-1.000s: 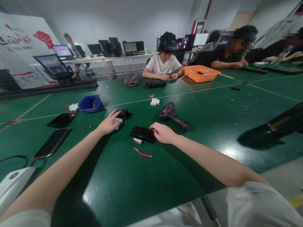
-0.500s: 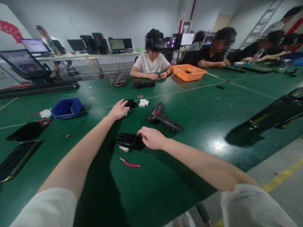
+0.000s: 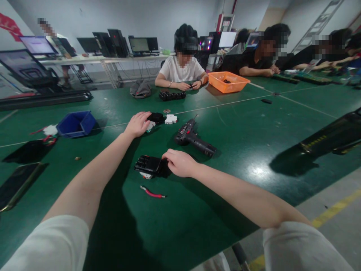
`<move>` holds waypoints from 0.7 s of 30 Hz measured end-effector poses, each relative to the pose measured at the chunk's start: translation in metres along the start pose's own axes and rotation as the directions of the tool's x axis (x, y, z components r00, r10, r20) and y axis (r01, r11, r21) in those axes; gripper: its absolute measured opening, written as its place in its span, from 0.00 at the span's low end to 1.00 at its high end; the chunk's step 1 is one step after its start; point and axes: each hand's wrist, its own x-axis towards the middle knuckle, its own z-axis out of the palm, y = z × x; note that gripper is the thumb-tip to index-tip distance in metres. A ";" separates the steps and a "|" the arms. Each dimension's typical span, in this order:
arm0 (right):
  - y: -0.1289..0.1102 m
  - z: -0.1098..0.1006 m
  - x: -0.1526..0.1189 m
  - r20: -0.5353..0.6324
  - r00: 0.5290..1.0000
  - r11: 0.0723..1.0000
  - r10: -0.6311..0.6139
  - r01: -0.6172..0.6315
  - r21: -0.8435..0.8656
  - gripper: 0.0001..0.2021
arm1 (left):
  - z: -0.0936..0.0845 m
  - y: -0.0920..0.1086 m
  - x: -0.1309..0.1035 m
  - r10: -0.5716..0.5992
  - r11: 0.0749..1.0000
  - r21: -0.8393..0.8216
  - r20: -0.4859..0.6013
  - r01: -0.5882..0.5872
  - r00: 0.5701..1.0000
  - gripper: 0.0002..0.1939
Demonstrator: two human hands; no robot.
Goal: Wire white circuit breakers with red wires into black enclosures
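My left hand lies with its fingers stretched out at the left edge of a black block. Just below the fingertips shows a white and green piece. Nearer to me, my right hand has its fingertips pinched at the right end of a black plastic housing with slots at its left end. A white and red part peeks out beneath that housing. In front lies a short red wire with bare metal ends.
Beyond my right hand lies a black cordless screwdriver, beside a white module. A blue bin and a phone are at left. Across the green table, a person sits by an orange basket.
My left hand has drawn back slightly to the left, baring more of the black block and the white and green piece. My right hand stays at the housing. The view has shifted slightly.
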 end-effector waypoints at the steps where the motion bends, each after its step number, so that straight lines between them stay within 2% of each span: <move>1: 0.000 0.000 0.000 0.004 1.000 1.000 0.000 0.000 -0.006 0.14 | -0.005 0.002 -0.008 -0.011 1.000 0.009 -0.010 0.011 1.000 0.31; 3: 0.000 0.000 0.000 0.005 1.000 1.000 -0.008 0.008 -0.018 0.14 | -0.019 0.007 -0.032 0.003 0.998 0.056 0.011 -0.003 1.000 0.30; 4: 0.000 0.001 0.000 0.003 1.000 1.000 -0.015 0.015 -0.024 0.14 | -0.029 0.009 -0.049 0.030 0.995 0.095 0.056 -0.035 0.998 0.29; 6: 0.001 0.001 -0.001 0.002 1.000 0.999 -0.027 0.027 -0.031 0.14 | -0.052 0.012 -0.088 0.006 0.978 0.208 0.113 -0.030 0.994 0.28; 9: 0.001 0.001 0.000 0.011 0.999 0.999 -0.032 0.032 -0.025 0.15 | -0.094 0.018 -0.151 -0.220 0.870 0.464 0.057 0.169 0.974 0.27; 10: 0.001 0.001 0.000 0.013 0.999 0.999 -0.031 0.031 -0.019 0.15 | -0.107 0.019 -0.170 -0.322 0.792 0.549 0.003 0.268 0.947 0.28; 11: 0.001 0.001 0.000 0.012 1.000 0.999 -0.029 0.029 -0.013 0.15 | -0.119 0.020 -0.186 -0.435 0.696 0.616 -0.048 0.370 0.899 0.29; 12: 0.001 0.001 0.000 0.010 1.000 1.000 -0.025 0.025 -0.008 0.15 | -0.129 0.020 -0.199 -0.559 0.601 0.650 -0.074 0.465 0.826 0.30; 13: 0.001 0.001 0.000 0.006 1.000 1.000 -0.020 0.020 -0.003 0.14 | -0.137 0.019 -0.209 -0.668 0.550 0.653 -0.029 0.521 0.743 0.31; 14: 0.001 0.001 -0.001 0.003 1.000 1.000 -0.015 0.015 0.001 0.14 | -0.142 0.017 -0.216 -0.740 0.521 0.644 0.015 0.560 0.672 0.31; 15: 0.001 0.001 -0.001 -0.002 1.000 1.000 -0.010 0.010 0.005 0.14 | -0.145 0.014 -0.219 -0.777 0.515 0.634 0.060 0.577 0.627 0.30; 16: 0.000 0.001 -0.001 -0.007 1.000 1.000 -0.006 0.006 0.007 0.14 | -0.145 0.011 -0.220 -0.787 0.525 0.620 0.095 0.583 0.609 0.28; 19: 0.000 0.002 -0.001 -0.016 1.000 1.000 -0.005 0.006 0.010 0.13 | -0.135 0.001 -0.208 -0.758 0.586 0.573 0.139 0.572 0.637 0.21; 21: 0.000 0.003 -0.001 -0.016 1.000 1.000 -0.008 0.008 0.006 0.13 | -0.122 -0.003 -0.191 -0.738 0.614 0.540 0.133 0.576 0.662 0.21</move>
